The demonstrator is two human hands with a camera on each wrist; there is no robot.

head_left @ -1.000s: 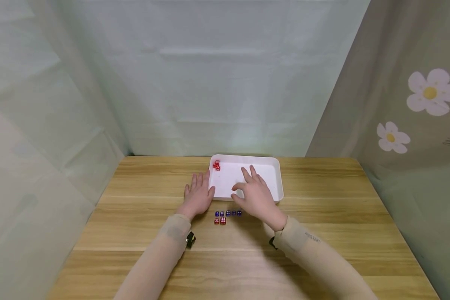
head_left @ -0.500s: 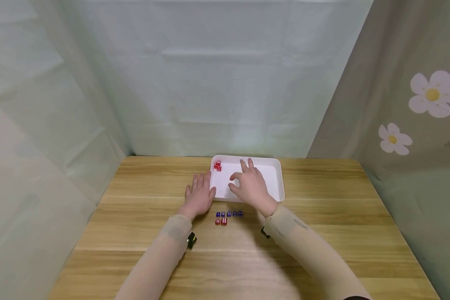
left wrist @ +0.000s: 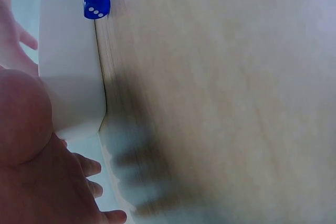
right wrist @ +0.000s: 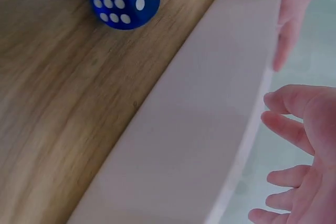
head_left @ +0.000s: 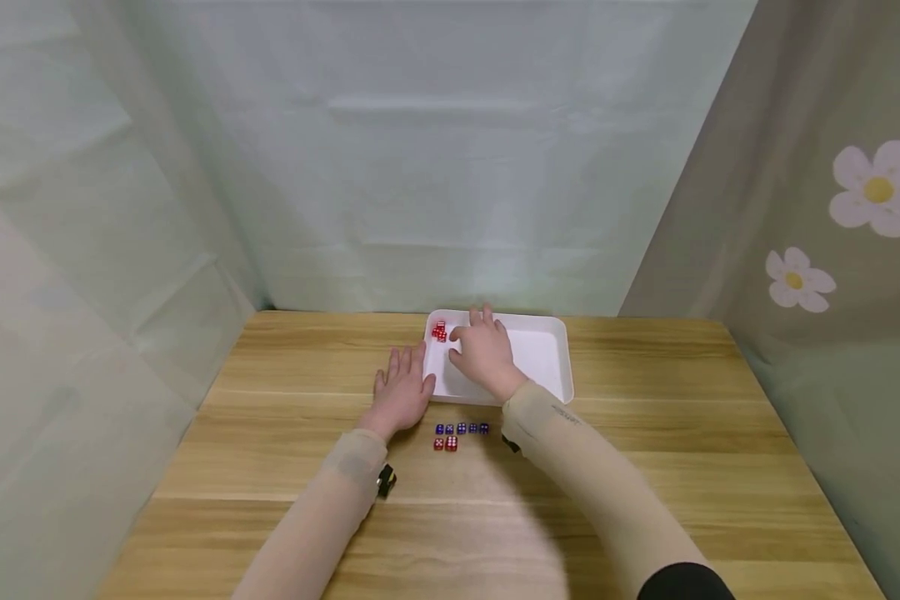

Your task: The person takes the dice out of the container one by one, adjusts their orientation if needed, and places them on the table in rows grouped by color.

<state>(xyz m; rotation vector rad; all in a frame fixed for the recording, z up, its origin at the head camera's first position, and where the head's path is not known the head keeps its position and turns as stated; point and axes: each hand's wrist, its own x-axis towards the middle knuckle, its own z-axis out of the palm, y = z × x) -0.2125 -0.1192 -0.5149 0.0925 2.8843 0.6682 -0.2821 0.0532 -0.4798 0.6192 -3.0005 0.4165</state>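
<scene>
A white tray (head_left: 542, 358) stands at the back of the table, with several red dice (head_left: 439, 332) clustered in its far left corner. Over the tray, just right of that cluster, my right hand (head_left: 483, 348) holds nothing; in the right wrist view its thumb and fingers (right wrist: 286, 177) are apart. My left hand (head_left: 402, 395) rests flat against the tray's left side, fingers spread. In front of the tray lies a row of several blue dice (head_left: 461, 428). Two red dice (head_left: 445, 444) sit nearer me, below the row's left end.
The tray's front wall (right wrist: 194, 103) rises between the blue die (right wrist: 126, 2) and the right hand in the right wrist view. Wooden table (head_left: 660, 467) stretches to both sides. A pale curtain (head_left: 435, 183) hangs behind its back edge.
My right hand has moved left and farther into the tray, from its middle towards the red dice. My left hand has kept its place at the tray's side.
</scene>
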